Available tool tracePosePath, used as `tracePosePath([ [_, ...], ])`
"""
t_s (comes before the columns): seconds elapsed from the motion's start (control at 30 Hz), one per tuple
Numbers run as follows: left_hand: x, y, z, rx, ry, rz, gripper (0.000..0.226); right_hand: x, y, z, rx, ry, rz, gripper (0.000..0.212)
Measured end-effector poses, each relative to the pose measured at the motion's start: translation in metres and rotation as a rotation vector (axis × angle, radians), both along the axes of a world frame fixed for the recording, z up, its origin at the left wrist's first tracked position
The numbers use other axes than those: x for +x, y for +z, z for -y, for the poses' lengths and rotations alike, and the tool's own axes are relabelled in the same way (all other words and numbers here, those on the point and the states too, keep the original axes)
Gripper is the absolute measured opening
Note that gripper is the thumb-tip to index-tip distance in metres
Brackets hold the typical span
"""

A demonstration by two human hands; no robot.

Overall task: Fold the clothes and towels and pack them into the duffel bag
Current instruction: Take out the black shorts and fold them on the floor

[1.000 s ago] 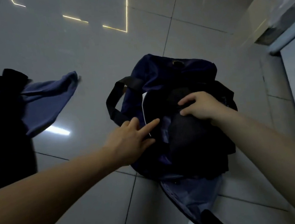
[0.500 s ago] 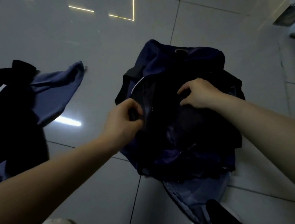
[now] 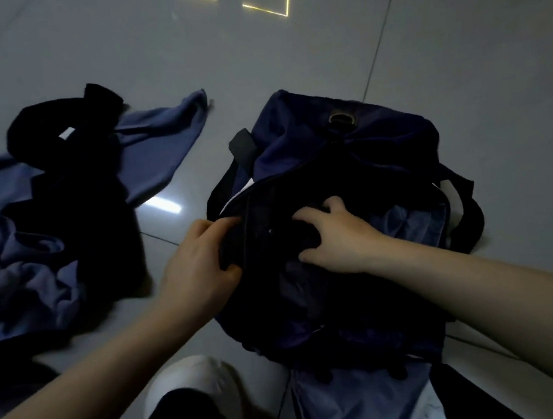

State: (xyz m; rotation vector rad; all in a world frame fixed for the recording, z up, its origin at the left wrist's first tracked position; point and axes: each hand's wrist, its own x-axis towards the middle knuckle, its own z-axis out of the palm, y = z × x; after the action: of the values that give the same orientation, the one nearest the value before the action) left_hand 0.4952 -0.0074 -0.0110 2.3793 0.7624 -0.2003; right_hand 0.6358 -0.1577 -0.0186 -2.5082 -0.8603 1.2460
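Duffel bag (image 3: 346, 139), navy, sits open on the tiled floor (image 3: 387, 41) just ahead of the person's white shoe (image 3: 199, 387); left hand (image 3: 199, 269) pinches the bag's near-left rim with curled fingers, right hand (image 3: 337, 237) digs curled fingers into a dark garment (image 3: 271, 241) bunched in the opening. Risk: bag walls are slack, so pushing down hard could collapse the rim, undo the fold, or leave cloth riding over the zip line. Farther left, a loose blue and black clothes pile (image 3: 45, 215) lies unfolded, well apart, and space inside may run short.
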Motion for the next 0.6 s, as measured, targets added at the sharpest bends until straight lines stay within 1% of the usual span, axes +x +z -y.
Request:
tracePosePath([
  [0.1,-0.013,-0.007,-0.021,0.039,0.007,-0.032,0.067,-0.01,-0.005,-0.01,0.026,-0.034,-0.063,0.065],
  [0.17,-0.018,-0.012,-0.033,0.009,0.04,-0.026,0.068,-0.018,-0.008,-0.018,0.056,-0.062,-0.097,0.066],
  [0.2,-0.02,-0.013,-0.037,-0.032,0.074,-0.027,0.069,-0.021,-0.009,-0.023,0.068,-0.066,-0.113,0.071],
  [0.3,-0.024,-0.018,-0.042,-0.133,0.15,-0.071,0.068,-0.028,-0.01,-0.036,0.056,-0.038,-0.14,0.096],
  [0.37,-0.024,-0.019,-0.045,-0.188,0.182,-0.068,0.067,-0.029,-0.009,-0.041,0.059,-0.052,-0.167,0.104],
  [0.47,-0.023,-0.02,-0.049,-0.227,0.194,-0.062,0.068,-0.025,-0.009,-0.045,0.07,-0.083,-0.21,0.103],
  [0.53,-0.022,-0.02,-0.051,-0.256,0.209,-0.051,0.069,-0.023,-0.009,-0.047,0.044,-0.046,-0.21,0.102],
  [0.6,-0.02,-0.02,-0.052,-0.338,0.248,-0.032,0.069,-0.024,-0.01,-0.05,0.009,-0.017,-0.188,0.104],
])
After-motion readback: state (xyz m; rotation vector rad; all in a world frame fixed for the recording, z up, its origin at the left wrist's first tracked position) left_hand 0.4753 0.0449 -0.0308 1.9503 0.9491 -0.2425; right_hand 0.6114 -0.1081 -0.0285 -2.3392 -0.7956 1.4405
